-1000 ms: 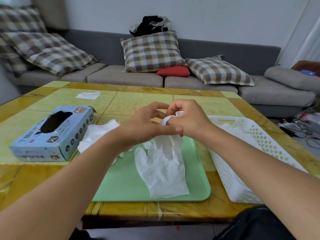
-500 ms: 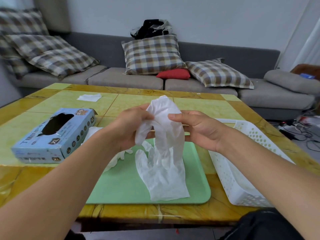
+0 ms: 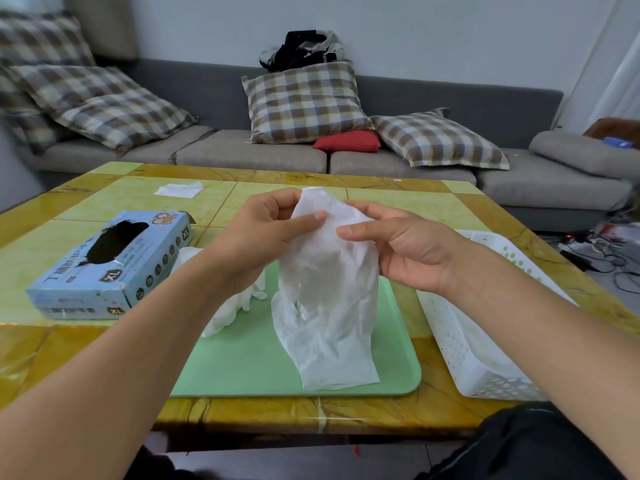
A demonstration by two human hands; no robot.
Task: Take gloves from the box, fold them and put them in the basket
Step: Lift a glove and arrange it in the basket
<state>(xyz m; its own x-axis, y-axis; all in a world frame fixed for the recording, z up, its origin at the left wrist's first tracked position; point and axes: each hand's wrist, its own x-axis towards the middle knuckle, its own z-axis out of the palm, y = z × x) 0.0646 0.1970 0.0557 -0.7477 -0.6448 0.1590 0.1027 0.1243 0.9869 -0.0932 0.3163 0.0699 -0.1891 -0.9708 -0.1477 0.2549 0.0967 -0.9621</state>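
Observation:
A white translucent glove (image 3: 325,292) hangs over the green tray (image 3: 242,368), its lower end resting on the tray. My left hand (image 3: 263,233) pinches its upper left edge with thumb and fingers. My right hand (image 3: 401,244) grips the upper right edge. A second loose white glove (image 3: 225,313) lies on the tray's left side, partly hidden by my left forearm. The blue glove box (image 3: 110,265) lies on the table at the left, its oval opening facing up. The white perforated basket (image 3: 485,351) stands at the right, with white gloves showing through its wall.
A white tissue (image 3: 178,189) lies at the far left of the yellow-green tiled table (image 3: 398,199). Behind the table runs a grey sofa (image 3: 242,154) with plaid cushions. Cables (image 3: 609,251) lie on the floor at the right.
Both hands have lifted the glove's upper end from the tray and spread it apart between them, so the glove now hangs wider and more open than a second ago.

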